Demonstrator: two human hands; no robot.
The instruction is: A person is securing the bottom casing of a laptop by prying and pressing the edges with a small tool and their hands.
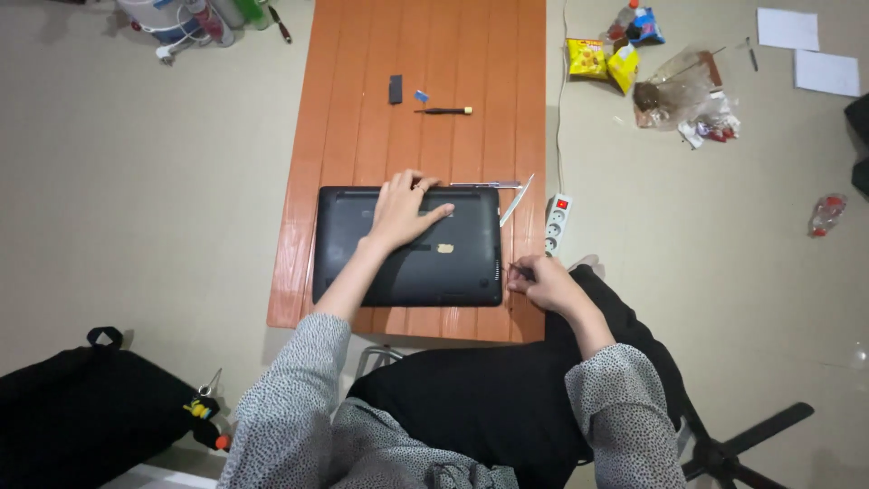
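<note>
left hand point(403, 210) lies flat, grip open, on black laptop point(407, 246) at frame centre of orange table point(362, 109); right hand point(543, 282) grip pinches a small tool point(518, 269) at its right edge.

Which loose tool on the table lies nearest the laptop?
The silver tool along the laptop's far edge; the yellow-tipped screwdriver lies farther up.

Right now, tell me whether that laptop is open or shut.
Shut. The black laptop lies flat on the orange table, no screen or keyboard showing; the left hand rests on it.

Black laptop point(409, 246) (underside up), flat
</note>
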